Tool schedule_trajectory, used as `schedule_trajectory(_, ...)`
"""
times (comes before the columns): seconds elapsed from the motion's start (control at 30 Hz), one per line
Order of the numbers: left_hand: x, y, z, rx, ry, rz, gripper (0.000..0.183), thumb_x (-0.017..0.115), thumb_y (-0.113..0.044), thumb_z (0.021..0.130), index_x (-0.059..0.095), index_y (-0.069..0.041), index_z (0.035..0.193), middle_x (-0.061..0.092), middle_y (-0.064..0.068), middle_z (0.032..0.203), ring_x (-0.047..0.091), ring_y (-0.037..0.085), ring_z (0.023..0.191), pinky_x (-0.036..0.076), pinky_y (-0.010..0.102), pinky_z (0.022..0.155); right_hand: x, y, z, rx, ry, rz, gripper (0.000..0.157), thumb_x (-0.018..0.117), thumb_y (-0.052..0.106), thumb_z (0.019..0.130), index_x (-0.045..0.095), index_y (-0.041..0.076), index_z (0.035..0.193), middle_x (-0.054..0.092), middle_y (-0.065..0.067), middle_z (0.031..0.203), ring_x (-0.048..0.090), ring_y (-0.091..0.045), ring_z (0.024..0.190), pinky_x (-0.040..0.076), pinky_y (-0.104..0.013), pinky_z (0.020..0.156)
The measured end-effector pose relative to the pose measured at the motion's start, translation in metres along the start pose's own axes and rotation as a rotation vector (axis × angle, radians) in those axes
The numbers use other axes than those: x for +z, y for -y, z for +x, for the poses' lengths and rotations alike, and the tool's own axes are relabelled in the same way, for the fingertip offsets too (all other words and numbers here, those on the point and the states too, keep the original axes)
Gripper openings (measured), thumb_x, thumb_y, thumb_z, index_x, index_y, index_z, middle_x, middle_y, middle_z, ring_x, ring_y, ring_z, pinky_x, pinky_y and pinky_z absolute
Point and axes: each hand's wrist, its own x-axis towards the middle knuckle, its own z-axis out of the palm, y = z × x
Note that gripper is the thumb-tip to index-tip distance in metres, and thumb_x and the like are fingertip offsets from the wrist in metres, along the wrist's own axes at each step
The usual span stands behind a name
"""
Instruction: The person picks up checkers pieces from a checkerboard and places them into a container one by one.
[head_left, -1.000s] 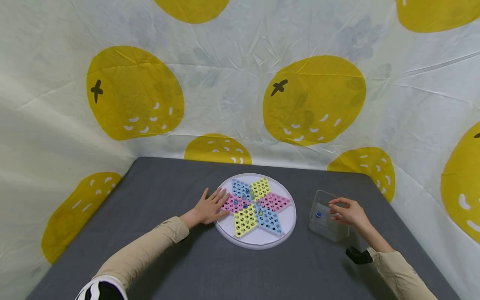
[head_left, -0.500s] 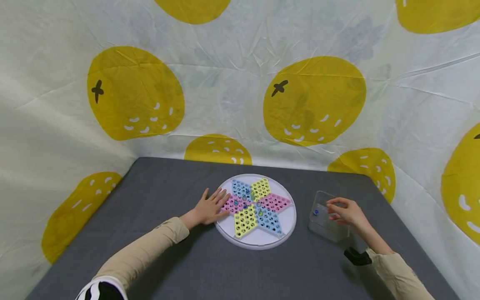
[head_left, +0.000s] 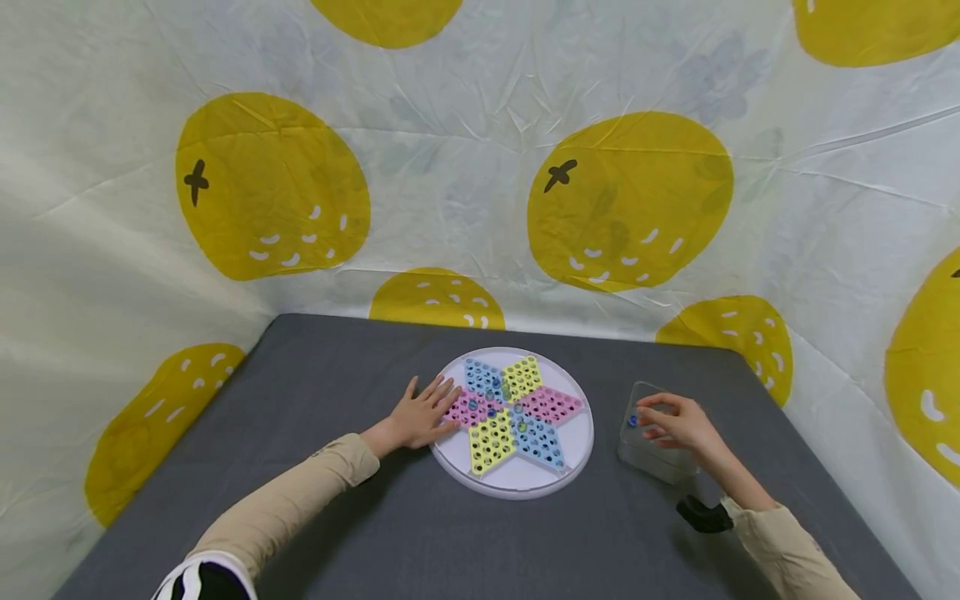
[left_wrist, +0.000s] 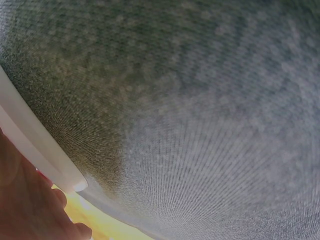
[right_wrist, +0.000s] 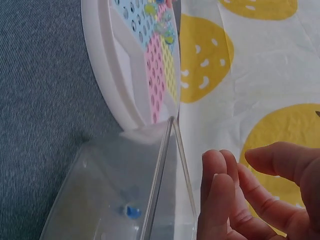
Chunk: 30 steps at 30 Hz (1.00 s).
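My left hand (head_left: pixel 417 417) lies with spread fingers on the left part of a round white Chinese checkers board (head_left: pixel 564 442), its fingertips over a pink section. In the left wrist view, the fingers (left_wrist: pixel 30 200) overlap the board's white edge (left_wrist: pixel 45 145). Several glass marbles (head_left: pixel 491 400) sit in holes around the star's centre. To the right, my right hand (head_left: pixel 681 423) hovers over a clear plastic box (head_left: pixel 648 462), fingers bent loosely, thumb and index finger apart with nothing between them. A blue marble (right_wrist: pixel 132 211) lies inside the box, below the fingertips.
A dark grey cloth covers the table (head_left: pixel 450 550). Behind it hangs a white curtain (head_left: pixel 450 208) printed with yellow fruit. The box's upright wall (right_wrist: pixel 160 170) rises between the right fingers and the marble in the right wrist view.
My right hand has moved left over the box. The blue marble has shifted slightly toward the box's far left. My left hand has stayed on the board.
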Motion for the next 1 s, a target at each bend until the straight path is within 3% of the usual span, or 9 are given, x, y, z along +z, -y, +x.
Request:
schedule_trajectory(0.43,0.003,0.001,0.002,-0.008,0.005,0.006,0.066,0.031,-0.054,0.091,0.016,-0.018,0.144,0.016,0.004,0.151,0.009,0.024,0.14,0.007,0.057,0.106,0.012,0.011,0.004,-0.035,0.04,0.019,0.036,0.055,0.027,0.088,0.055,0.0,0.112,0.068,0.002,0.08,0.065,-0.013,0.067,0.052,-0.03,0.06)
schedule_trajectory(0.6,0.003,0.002,0.002,-0.014,0.011,0.006,0.066,0.03,-0.054,0.091,0.015,-0.018,0.144,0.015,0.004,0.151,0.008,0.023,0.14,0.006,0.056,0.107,0.021,0.017,0.008,-0.029,0.039,0.013,0.04,0.055,0.028,0.088,0.054,-0.002,0.114,0.067,0.005,0.078,0.066,-0.015,0.069,0.052,-0.03,0.06)
schedule_trajectory(0.83,0.001,0.001,0.001,-0.011,0.011,0.002,0.066,0.031,-0.053,0.091,0.016,-0.018,0.144,0.015,0.004,0.151,0.009,0.023,0.14,0.006,0.057,0.106,0.035,0.024,0.016,-0.056,0.048,-0.004,0.041,0.056,0.028,0.088,0.053,-0.004,0.114,0.068,-0.013,0.089,0.065,-0.012,0.066,0.053,-0.034,0.061)
schedule_trajectory(1.0,0.002,0.001,0.002,-0.011,0.011,0.004,0.065,0.03,-0.054,0.091,0.016,-0.018,0.144,0.015,0.004,0.151,0.008,0.023,0.14,0.006,0.057,0.107,0.046,0.028,0.022,-0.056,0.05,-0.002,0.042,0.059,0.028,0.086,0.054,-0.004,0.112,0.069,-0.013,0.085,0.066,-0.015,0.065,0.053,-0.035,0.059)
